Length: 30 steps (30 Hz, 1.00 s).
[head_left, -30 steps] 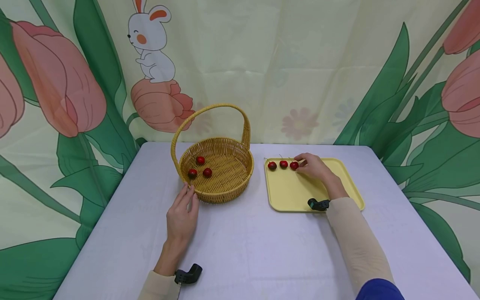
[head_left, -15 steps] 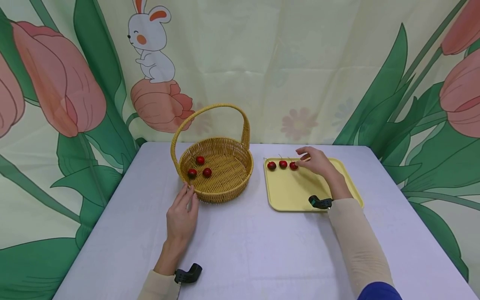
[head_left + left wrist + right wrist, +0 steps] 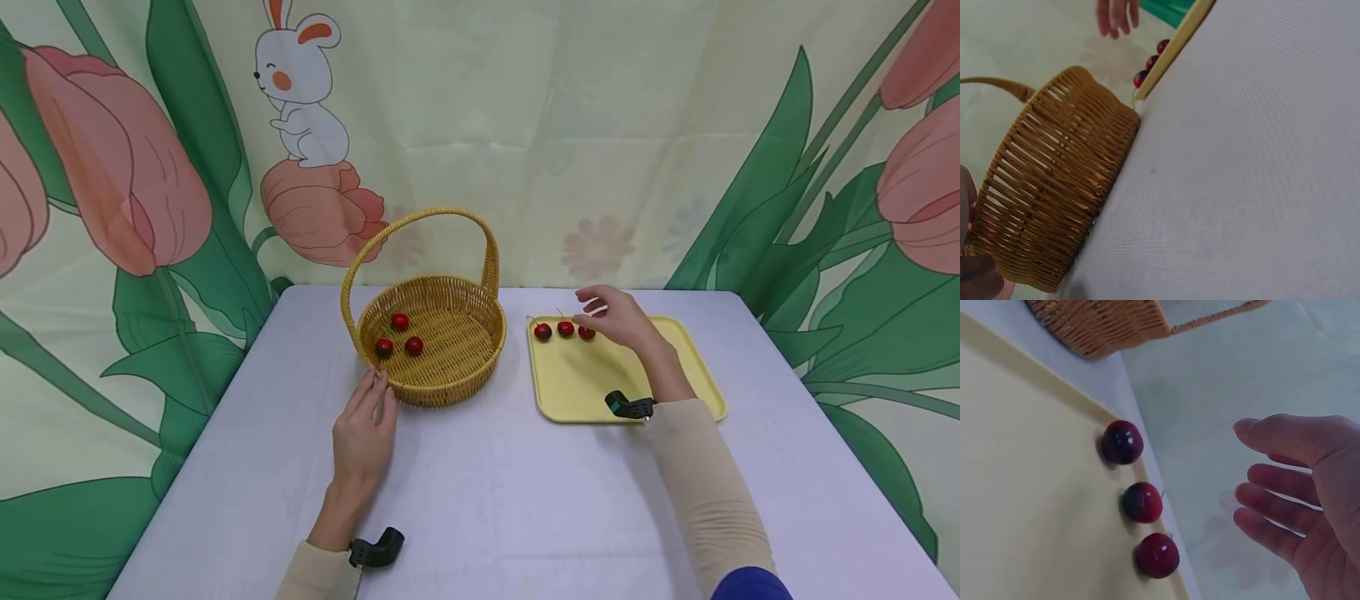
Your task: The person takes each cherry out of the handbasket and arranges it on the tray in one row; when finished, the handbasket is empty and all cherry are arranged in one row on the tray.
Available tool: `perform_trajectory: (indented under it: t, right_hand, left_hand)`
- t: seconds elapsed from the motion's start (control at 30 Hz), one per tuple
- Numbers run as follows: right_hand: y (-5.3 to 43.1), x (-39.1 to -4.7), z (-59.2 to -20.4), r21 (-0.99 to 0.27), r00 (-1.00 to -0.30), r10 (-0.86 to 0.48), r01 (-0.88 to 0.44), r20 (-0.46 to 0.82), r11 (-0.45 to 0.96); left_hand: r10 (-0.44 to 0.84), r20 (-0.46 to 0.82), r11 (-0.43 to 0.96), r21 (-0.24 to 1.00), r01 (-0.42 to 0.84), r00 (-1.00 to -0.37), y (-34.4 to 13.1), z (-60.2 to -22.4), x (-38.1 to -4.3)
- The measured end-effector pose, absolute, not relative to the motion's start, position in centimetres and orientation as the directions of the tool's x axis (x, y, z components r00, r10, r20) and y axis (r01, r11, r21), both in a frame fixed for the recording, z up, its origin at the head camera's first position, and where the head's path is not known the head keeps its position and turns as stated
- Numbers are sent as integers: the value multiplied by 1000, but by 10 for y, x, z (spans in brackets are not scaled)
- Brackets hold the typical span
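My left hand (image 3: pixel 363 442) holds the near-left rim of a round wicker basket (image 3: pixel 450 390) with its fingertips. In the left wrist view its fingers (image 3: pixel 979 275) show at the basket's edge, partly cut off. Three dark red cherries lie inside, toward the left. My right hand (image 3: pixel 618 321) hovers over the back of a yellow tray (image 3: pixel 577 400), fingers loosely bent and holding nothing. Below and left of it, three cherries stand in a row along the tray's back edge: a left cherry (image 3: pixel 1122 442), a middle cherry (image 3: pixel 1142 502) and a right cherry (image 3: pixel 1157 555).
The basket's tall arched handle (image 3: pixel 431 212) rises above it. A white cloth covers the table (image 3: pixel 480 500). Behind the table hangs a curtain (image 3: pixel 600 125) printed with tulips and a rabbit. A black wrist camera (image 3: pixel 377 547) sits on the left wrist.
The right hand has let go of the right-hand cherry, lifted off it and then shifted slightly left above the row. The left hand stays at the basket rim.
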State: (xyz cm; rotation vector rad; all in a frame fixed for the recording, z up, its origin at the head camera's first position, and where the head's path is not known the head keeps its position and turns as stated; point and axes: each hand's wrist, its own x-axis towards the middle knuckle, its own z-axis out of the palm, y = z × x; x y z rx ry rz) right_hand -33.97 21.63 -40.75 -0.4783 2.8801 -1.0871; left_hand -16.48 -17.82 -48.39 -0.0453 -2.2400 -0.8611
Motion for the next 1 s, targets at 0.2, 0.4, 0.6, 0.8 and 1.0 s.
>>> perform_trajectory:
  t: [0.2,0.4,0.6,0.8,1.0]
  right_hand:
    - [196,-334,-394,-673,-942,-316,-307,114,673]
    - [174,-331,-387,-684,-921,-353,-365,165,632]
    - [150,-330,-387,-684,-880,-409,-454,242,571]
    - [126,-330,-386,-679,-846,-452,-510,284,529]
    - [104,-334,-387,-703,-825,-480,-530,299,474]
  left_hand:
    - [-208,641,770,573,280,-739,-179,-485,-165]
    - [-208,640,772,572,278,-740,-180,-486,-166]
    - [-215,643,773,572,274,-735,-180,-486,-165]
    - [-214,650,769,573,285,-729,-180,-486,-165]
    - [-210,648,765,575,290,-732,-179,-484,-165]
